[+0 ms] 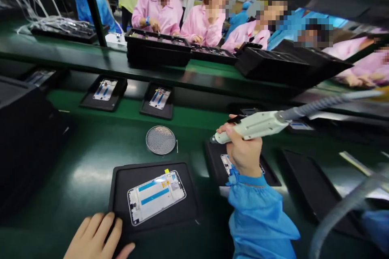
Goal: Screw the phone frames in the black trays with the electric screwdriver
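My right hand [244,151] is wrapped round a white electric screwdriver [258,125], its tip pointing left and a grey ribbed cable sleeve running off to the right. Beneath this hand lies a black tray [214,166] with a phone frame [225,164], partly hidden by my wrist. At the lower left, my left hand [97,236] rests by the near corner of another black tray [117,190], fingers stretched out and thumb apart. On that tray a silver phone frame [156,198] lies tilted, with blue strips and a yellow tab.
A round dish [161,140] of small parts stands behind the near tray. Two trays [144,109] with phone frames sit farther back. Black boxes line the raised shelf [115,62], with people in pink beyond. A dark bulky object [27,141] blocks the left; a grey hose [337,210] curves at right.
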`<state>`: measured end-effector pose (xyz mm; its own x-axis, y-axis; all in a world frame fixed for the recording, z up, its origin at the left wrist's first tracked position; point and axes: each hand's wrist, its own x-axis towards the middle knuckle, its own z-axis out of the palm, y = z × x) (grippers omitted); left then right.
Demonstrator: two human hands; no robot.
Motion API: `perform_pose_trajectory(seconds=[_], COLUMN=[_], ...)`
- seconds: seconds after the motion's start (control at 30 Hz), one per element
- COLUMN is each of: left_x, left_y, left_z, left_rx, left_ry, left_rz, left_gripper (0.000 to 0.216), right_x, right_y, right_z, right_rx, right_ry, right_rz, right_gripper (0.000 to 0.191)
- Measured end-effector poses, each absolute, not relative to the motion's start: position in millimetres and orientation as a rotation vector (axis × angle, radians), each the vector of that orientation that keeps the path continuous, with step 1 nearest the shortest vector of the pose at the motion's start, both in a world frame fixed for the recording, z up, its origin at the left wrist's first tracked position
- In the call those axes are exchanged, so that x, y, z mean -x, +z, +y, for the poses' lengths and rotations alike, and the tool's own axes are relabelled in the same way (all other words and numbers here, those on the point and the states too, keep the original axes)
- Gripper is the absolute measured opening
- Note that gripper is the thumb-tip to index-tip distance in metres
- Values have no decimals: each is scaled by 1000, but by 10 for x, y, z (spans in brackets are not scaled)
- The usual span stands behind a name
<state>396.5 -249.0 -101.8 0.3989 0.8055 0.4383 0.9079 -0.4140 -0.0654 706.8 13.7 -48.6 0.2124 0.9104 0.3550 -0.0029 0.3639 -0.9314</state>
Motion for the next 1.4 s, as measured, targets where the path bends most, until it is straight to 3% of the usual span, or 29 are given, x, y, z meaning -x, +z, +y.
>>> perform_pose_trajectory(seconds=[0.17, 0.33, 0.47, 1.2, 1.4], left_x=[-4081, -4150, -4120, -4160, -4163], left_y=[-799, -951, -1027, -1139, -1139], left_z=[-1989, -1700, -1661, -1646, -1623], left_rx=[2664, 2805, 2877, 2953, 2963], left_ry=[-535, -403, -403, -571, -579], left_rz=[-1458, -1338, -1299, -1324, -1355], left_gripper=[30, 61, 69, 56, 54], right_x=[-6455, -5896, -5683, -5577, -5731], right_y=[-474, -584, -720, -917, -630], right_z=[-5, -11, -13, -57, -162], right_rx=[847, 829, 850, 932, 884], right_ry=[1041, 1226, 1312, 1343, 1312], right_rz=[-1138, -1208, -1233, -1248, -1214], right_gripper=[29, 23, 23, 19, 21])
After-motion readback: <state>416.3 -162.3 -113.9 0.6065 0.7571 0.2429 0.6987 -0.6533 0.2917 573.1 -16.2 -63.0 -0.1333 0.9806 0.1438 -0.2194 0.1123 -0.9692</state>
